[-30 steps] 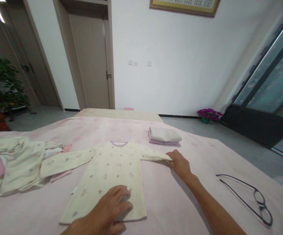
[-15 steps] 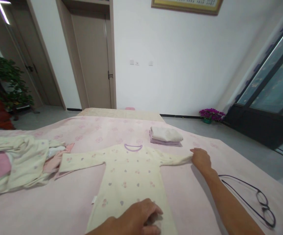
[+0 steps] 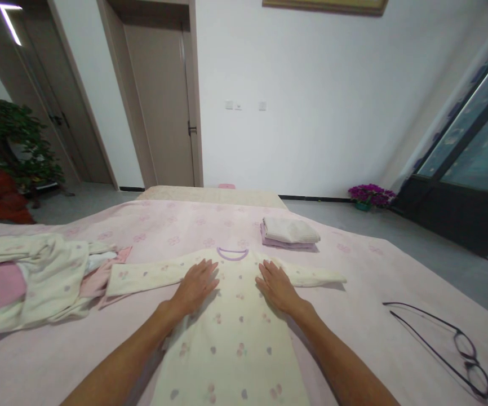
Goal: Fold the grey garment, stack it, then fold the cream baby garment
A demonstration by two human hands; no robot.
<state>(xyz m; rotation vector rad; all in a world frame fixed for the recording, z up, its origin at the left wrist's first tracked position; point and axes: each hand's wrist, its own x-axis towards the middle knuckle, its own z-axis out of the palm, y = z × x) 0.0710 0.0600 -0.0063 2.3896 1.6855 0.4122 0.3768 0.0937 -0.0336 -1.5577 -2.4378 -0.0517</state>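
Observation:
A pale yellow child's long-sleeved top (image 3: 231, 332) with small heart prints and a lilac collar lies spread flat on the pink bed cover (image 3: 354, 282), sleeves stretched out to both sides. My left hand (image 3: 195, 285) rests flat on its upper chest, left of the collar, fingers stretched out. My right hand (image 3: 275, 286) lies flat on the chest at the right of the collar, fingers also extended. Neither hand holds anything.
A heap of unfolded yellow and pink clothes (image 3: 28, 279) lies at the left. A folded stack of cream and lilac garments (image 3: 289, 233) sits beyond the top. Black glasses (image 3: 459, 349) lie at the right. Doors, a plant and a flower pot stand beyond the bed.
My right hand left the right sleeve's cuff and my left hand left the hem. Both now lie flat on the chest near the collar. The top sits a little further right in view.

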